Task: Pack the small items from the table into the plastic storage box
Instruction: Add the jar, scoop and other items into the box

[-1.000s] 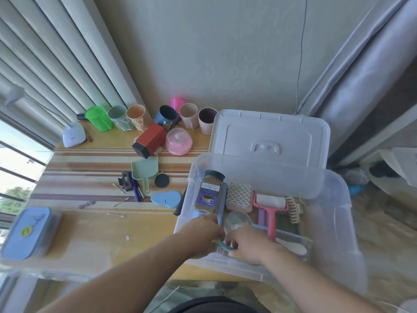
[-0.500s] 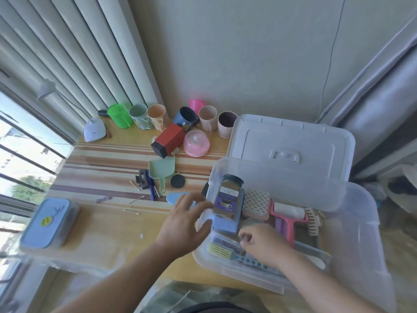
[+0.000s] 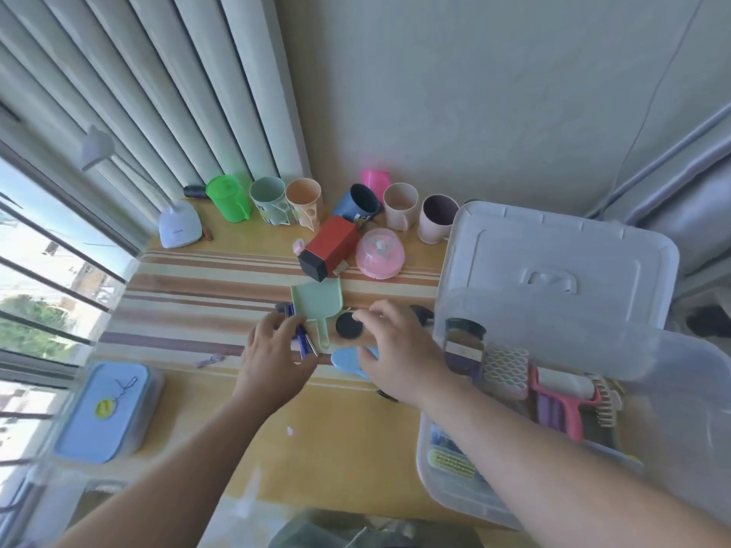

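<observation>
The clear plastic storage box (image 3: 668,393) stands at the right of the table, its white lid (image 3: 553,251) propped up behind it. Inside lie a jar (image 3: 464,338), a latticed pink soap dish (image 3: 504,369), a pink lint roller (image 3: 561,393) and a comb (image 3: 605,401). My left hand (image 3: 273,354) rests curled over the blue pens (image 3: 302,344) and a black clip (image 3: 283,309) beside the green scoop (image 3: 316,302). My right hand (image 3: 395,350) hovers with fingers spread over a black round disc (image 3: 348,325) and a blue oval piece (image 3: 344,359).
A row of cups (image 3: 302,201) lines the back wall, with a red box (image 3: 328,251) and pink dome (image 3: 379,253) in front. A white lamp (image 3: 178,227) stands at the back left, a blue lidded box (image 3: 103,409) at the front left.
Both hands have left the storage box and moved left onto the table. The left now lies on the pens, the right above the black disc. The view has swung left.
</observation>
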Tool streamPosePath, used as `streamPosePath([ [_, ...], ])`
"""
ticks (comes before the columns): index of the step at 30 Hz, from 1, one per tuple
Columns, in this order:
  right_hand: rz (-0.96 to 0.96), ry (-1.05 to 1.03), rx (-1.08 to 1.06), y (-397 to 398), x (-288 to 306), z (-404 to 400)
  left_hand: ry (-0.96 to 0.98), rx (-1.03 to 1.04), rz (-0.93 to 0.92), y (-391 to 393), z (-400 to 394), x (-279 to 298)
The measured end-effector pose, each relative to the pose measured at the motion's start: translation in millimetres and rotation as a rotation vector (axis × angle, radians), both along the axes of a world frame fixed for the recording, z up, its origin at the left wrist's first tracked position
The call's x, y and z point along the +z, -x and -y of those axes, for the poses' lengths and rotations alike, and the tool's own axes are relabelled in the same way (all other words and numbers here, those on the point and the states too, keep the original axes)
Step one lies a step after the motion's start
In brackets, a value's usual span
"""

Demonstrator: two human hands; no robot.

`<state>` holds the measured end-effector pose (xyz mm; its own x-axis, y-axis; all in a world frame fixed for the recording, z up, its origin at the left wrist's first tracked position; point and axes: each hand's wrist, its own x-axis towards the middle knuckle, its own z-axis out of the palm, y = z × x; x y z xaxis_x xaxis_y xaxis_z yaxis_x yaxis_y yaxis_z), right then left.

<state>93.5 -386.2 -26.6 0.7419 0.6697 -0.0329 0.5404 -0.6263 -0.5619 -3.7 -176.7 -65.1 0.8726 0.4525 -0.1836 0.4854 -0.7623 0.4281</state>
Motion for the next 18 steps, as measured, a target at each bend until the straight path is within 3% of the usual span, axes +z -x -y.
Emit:
streamPosePath([
  [5, -0.111, 0.224, -0.025, -15.7, -35.5, -72.6, 0.005, 0.038, -0.182, -1.4, -82.4, -28.8],
  [13, -0.254, 0.495, -0.238, -28.8, -94.1, -148.3, -0.007, -0.156, -0.309, -39.1, -127.8, -81.2],
  [18, -0.331, 0.520, -0.384, -30.8, -120.6, -163.0, 0.054, 0.071, -0.371, -60.5, -124.2, -99.9],
])
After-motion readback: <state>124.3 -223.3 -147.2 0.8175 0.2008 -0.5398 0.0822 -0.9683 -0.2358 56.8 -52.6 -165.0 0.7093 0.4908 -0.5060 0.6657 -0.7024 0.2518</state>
